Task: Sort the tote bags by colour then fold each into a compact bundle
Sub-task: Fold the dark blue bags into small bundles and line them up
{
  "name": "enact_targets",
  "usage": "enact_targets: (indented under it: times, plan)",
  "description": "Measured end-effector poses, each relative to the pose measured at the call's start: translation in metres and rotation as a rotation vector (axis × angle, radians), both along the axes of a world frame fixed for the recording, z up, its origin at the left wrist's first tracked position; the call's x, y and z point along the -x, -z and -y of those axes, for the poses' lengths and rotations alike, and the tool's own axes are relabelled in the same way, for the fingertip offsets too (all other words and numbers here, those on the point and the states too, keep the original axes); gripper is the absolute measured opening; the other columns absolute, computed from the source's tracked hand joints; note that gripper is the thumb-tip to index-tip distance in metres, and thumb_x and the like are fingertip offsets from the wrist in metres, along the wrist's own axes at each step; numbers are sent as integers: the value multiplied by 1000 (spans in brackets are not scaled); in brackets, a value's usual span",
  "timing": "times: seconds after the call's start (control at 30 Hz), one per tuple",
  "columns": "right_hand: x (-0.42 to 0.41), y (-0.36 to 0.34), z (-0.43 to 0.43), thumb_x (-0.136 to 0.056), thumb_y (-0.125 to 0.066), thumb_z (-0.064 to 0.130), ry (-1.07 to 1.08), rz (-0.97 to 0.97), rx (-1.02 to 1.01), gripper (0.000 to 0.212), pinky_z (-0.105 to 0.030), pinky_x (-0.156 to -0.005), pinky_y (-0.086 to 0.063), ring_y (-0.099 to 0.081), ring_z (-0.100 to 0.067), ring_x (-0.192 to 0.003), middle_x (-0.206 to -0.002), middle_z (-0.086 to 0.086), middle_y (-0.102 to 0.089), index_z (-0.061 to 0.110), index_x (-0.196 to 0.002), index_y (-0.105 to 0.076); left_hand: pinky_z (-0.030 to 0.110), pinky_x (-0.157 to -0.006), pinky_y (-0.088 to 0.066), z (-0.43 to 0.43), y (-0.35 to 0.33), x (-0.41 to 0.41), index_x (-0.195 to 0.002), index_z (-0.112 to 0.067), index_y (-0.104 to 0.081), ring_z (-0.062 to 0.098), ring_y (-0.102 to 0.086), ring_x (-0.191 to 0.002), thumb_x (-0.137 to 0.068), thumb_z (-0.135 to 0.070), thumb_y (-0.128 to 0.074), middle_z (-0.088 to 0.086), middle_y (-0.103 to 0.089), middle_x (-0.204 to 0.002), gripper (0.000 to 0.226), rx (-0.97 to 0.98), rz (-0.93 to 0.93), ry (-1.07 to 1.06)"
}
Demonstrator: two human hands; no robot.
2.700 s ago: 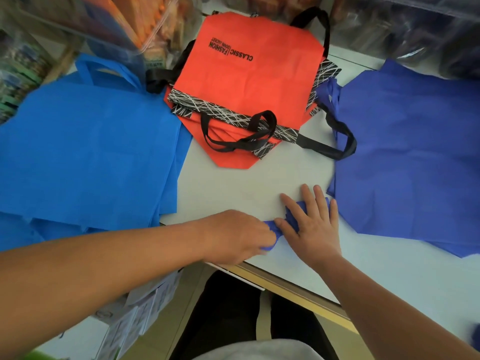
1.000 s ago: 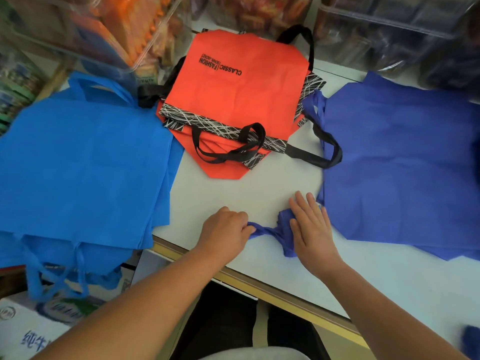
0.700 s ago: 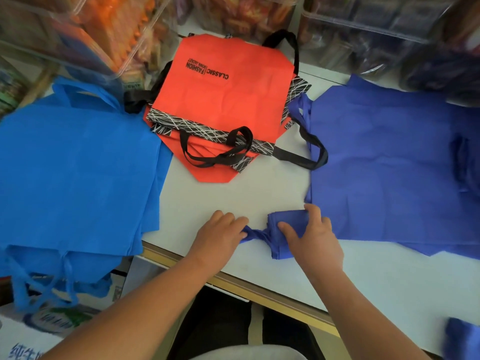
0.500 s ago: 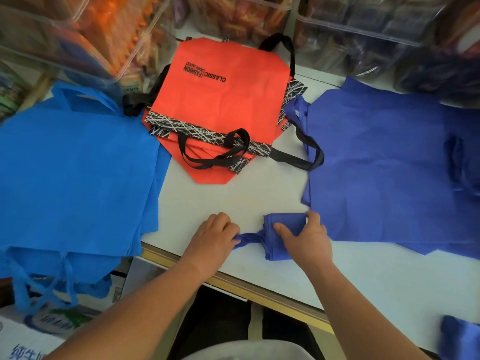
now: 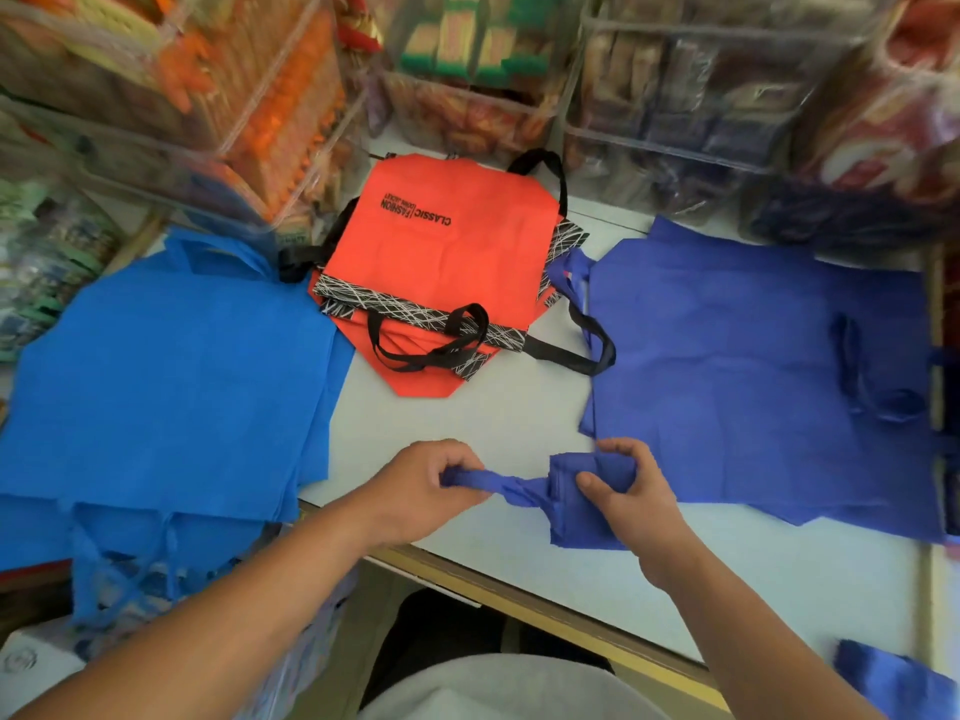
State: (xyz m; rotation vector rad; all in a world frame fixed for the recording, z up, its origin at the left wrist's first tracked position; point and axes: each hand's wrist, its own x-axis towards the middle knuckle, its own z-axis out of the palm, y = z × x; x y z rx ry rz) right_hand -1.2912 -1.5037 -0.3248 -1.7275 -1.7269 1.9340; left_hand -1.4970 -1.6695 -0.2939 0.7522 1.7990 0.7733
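- The violet bundle (image 5: 587, 517) is sitting on the near part of the table (image 5: 467, 413), just beside the near-left corner of the violet tote stack (image 5: 753, 366). It's folded into a small thick rectangle.
- One strap (image 5: 506, 485) is trailing out of its left side, twisted into a cord.
- The right hand (image 5: 636, 501) is clamping the bundle, with the thumb on the near face and the fingers (image 5: 621, 449) curling over the far edge.
- The left hand (image 5: 415, 491) is gripping the free end of the strap, fingers closed round it. The strap is running fairly straight between the two hands.
- Handling, as I'm judging it: this is thin non-woven fabric, so it's light, soft and a bit springy, and the folds are likely to open if the clamp lets go. It's not fragile and not slippery.
- I'm reading the best hold as a pinch across all the folded layers, with the strap taken near its end so it can wrap round.
- The violet tote stack is lying flat on the right of the table.
- The orange tote (image 5: 452, 262), with black straps and a patterned band, is lying at the far middle.
- The bright blue tote stack (image 5: 166, 366) is lying on the left and draping over the near table edge.
- I'm seeing a violet lump (image 5: 893, 683) at the near right, possibly a finished bundle, but it's too blurred to tell.
- Clear bins (image 5: 675, 96) of packaged goods are standing along the back.
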Motion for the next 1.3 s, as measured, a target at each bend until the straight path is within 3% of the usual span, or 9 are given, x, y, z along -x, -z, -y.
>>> enact_targets:
  times: [0.13, 0.23, 0.37, 0.47, 0.57, 0.73, 0.93, 1.13, 1.3]
  plan:
    - [-25, -23, -18, -92, -76, 31, -52, 3, 63, 28, -29, -69, -52, -64, -19, -95, -114, 3, -62, 36, -112, -57, 28, -86, -46, -20, -52, -23, -91, -13, -74, 17, -60, -94, -90, -18, -70, 7, -66, -107, 7, -154, 233, -7]
    - [-45, -38, -27, -90, -78, 36, -106, -9, 111, 28, -34, -75, -57, -67, -23, -98, -112, 1, -67, 37, -110, -59, 39, -90, -53, -39, -75, -51, -92, -4, -70, 19, -61, -90, -88, -28, -69, 19, -64, -92, 24, -245, 207, -113]
    - [-74, -56, -40, -86, -81, 38, -71, -59, 205, 32, -45, -88, -60, -71, -29, -105, -111, -3, -73, 33, -112, -63, 30, -76, -49, -56, -91, -82, -78, -12, -65, 18, -55, -73, -90, -19, -66, 8, -56, -73, 15, -337, 217, -266]
    - [-90, -64, -42, -84, -83, 36, -57, -115, 254, 33, -50, -92, -60, -72, -31, -106, -113, -6, -75, 29, -111, -65, 31, -64, -40, -67, -94, -105, -85, 3, -54, 20, -39, -60, -92, -16, -66, 9, -39, -63, 24, -368, 403, -370]
    - [-97, -72, -41, -85, -84, 34, -27, -156, 188, 32, -46, -89, -61, -72, -30, -104, -112, -4, -74, 31, -110, -65, 28, -52, -27, -73, -88, -129, -83, 8, -41, 18, -25, -54, -100, -15, -64, 6, -25, -62, 36, -271, 310, -385]
    - [-105, -85, -38, -81, -86, 19, -26, -242, 31, 30, -42, -85, -60, -73, -27, -97, -102, -1, -76, 22, -106, -71, 23, -48, -37, -68, -62, -152, -70, -18, -51, 14, -38, -52, -100, -36, -60, -8, -42, -53, 36, 64, -8, -445]
    - [-106, -101, -35, -77, -83, -4, -160, -361, -45, 38, -29, -74, -58, -73, -25, -91, -97, -4, -77, 21, -104, -74, 22, -47, -40, -72, -57, -151, -84, -8, -61, 18, -43, -44, -105, -30, -55, 8, -52, -60, 31, 108, 190, -468]
    - [-82, -112, -31, -78, -80, -7, -355, -344, -222, 41, -26, -75, -59, -72, -15, -87, -93, 7, -77, 25, -103, -74, 27, -59, -52, -77, -59, -123, -104, -11, -70, 18, -54, -61, -106, -34, -52, 3, -68, -87, 29, 126, 298, -355]
    - [-57, -113, -15, -78, -75, -6, -440, -273, -338, 45, -28, -67, -58, -70, -12, -81, -89, 13, -75, 35, -96, -69, 28, -67, -48, -72, -67, -106, -101, -27, -66, 19, -60, -82, -108, -34, -47, 0, -69, -96, 22, 111, 422, -241]
